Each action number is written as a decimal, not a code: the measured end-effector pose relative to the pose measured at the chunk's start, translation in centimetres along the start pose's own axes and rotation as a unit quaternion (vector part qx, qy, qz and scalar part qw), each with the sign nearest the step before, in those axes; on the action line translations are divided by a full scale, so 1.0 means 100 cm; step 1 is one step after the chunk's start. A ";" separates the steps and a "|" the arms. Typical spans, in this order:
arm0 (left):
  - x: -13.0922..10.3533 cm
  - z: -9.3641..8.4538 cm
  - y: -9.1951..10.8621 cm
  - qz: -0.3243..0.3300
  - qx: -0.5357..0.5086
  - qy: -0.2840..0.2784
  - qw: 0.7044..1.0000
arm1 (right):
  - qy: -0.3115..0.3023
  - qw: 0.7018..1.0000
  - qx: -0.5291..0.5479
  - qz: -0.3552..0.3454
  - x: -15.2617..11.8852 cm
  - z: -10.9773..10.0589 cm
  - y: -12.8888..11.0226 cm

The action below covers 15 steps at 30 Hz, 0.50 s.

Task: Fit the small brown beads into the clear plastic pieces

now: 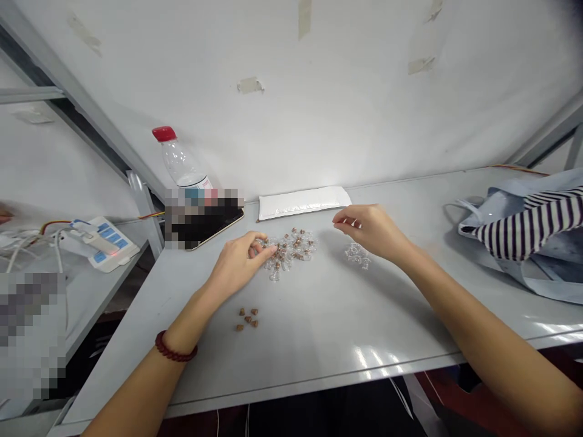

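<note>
While the left hand (pixel 234 262) bends its fingers at the left side of the heaped tiny corked bottles (pixel 298 247), the right hand (pixel 370 229) is farther off, to their right, fingertips close together. I can't tell if either grips anything.

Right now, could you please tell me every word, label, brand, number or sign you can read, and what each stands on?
None can be read in this view.
Bottle: its label is partly pixelated, the rest too small to read.
Power strip: blue patches, no legible marking.
Packet: no print visible.
Vials: no lettering visible.
</note>
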<state>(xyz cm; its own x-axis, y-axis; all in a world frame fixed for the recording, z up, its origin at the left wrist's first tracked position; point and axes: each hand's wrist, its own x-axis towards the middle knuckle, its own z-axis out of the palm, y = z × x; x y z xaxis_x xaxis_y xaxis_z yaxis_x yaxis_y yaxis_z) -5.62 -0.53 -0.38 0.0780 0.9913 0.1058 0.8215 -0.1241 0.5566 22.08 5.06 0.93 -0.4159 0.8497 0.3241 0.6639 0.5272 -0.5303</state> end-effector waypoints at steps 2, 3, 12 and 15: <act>0.000 -0.010 0.001 -0.022 -0.028 -0.008 0.999 | -0.045 0.999 -0.002 0.031 0.001 -0.003 0.006; 0.000 -0.016 0.002 -0.030 -0.040 -0.021 0.999 | -0.067 0.997 0.001 0.044 0.001 -0.005 0.010; -0.013 -0.061 -0.005 -0.085 -0.046 -0.370 0.924 | -0.197 0.976 -0.002 0.094 0.004 -0.027 0.022; -0.015 -0.058 -0.005 -0.115 -0.036 -0.427 0.896 | -0.214 0.971 -0.008 0.108 0.005 -0.029 0.026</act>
<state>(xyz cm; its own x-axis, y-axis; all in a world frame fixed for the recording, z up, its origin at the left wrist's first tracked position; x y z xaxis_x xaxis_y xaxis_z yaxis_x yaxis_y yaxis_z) -9.39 -2.24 3.93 0.3406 0.6585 -0.6710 0.8349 0.1163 0.5380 25.39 6.84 2.02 -0.4844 0.8619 -0.1502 0.7721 0.3404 -0.5367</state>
